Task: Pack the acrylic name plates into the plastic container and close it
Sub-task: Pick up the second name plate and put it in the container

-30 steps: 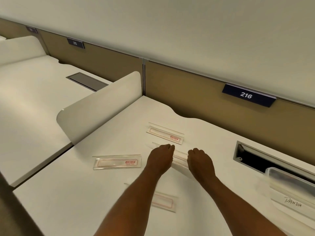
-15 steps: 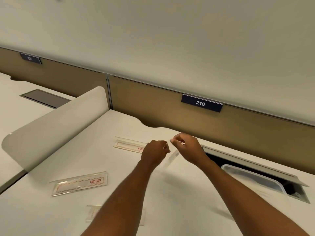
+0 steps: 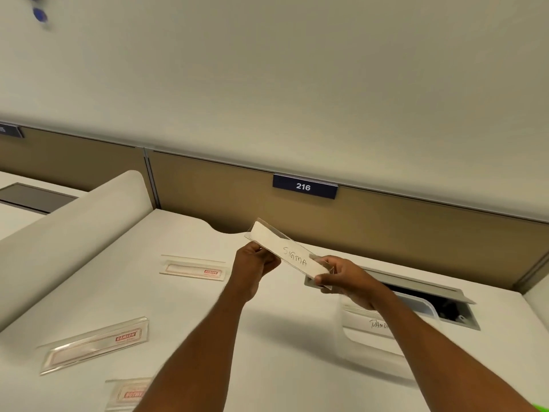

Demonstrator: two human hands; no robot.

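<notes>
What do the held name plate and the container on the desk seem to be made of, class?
Held name plate: clear glossy acrylic, seemingly; see-through edges, a handwritten paper insert inside. Container: translucent, slightly frosted plastic; the desk shows through its wall.

Setting: open-plan office, row of numbered workstations. Evidence: long white laminate desk surface point(image 3: 184, 316) backed by a tan fabric partition panel point(image 3: 416, 233) under a plain off-white wall. A dark blue rectangular plaque printed "216" point(image 3: 305, 187) hangs on the panel; a second similar plaque point(image 3: 10, 131) marks the neighbouring bay. A white rounded divider board point(image 3: 74, 236) separates the two desks. Each desk has a grey metal cable-access hatch: one open point(image 3: 427, 295), one closed point(image 3: 32, 197).
</notes>
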